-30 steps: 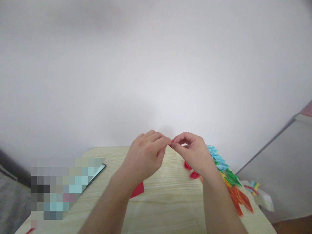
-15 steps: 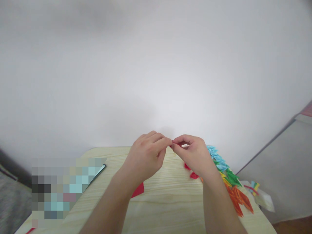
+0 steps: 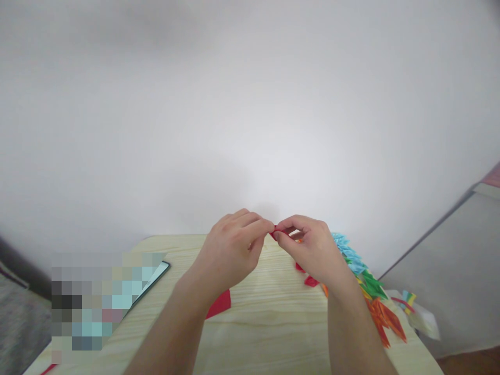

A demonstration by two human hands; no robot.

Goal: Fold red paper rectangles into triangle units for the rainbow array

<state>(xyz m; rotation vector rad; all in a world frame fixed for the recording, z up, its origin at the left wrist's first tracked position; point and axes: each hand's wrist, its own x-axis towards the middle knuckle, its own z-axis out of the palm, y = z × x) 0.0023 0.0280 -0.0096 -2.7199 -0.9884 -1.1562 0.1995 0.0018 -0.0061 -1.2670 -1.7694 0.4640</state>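
Between my fingertips, above the far part of the table, is a small folded piece of red paper (image 3: 274,233). My left hand (image 3: 239,242) pinches its left end with thumb and forefinger. On the other side, my right hand (image 3: 308,245) grips it between thumb and fingers. Most of the paper is hidden by the fingers. A flat red paper sheet (image 3: 219,304) lies on the table, partly covered by my left forearm. Small folded red pieces (image 3: 311,281) rest beside my right wrist.
Folded paper pieces in blue (image 3: 347,252), green (image 3: 372,285) and orange (image 3: 385,317) line the right edge of the wooden table (image 3: 265,338). A blurred-out device (image 3: 150,281) stands at the left. A white wall (image 3: 250,130) rises behind. A plastic bag (image 3: 424,317) hangs at the right.
Both hands stay nearly in place, with the left shifted slightly left. A little more of the red paper shows between the fingertips.
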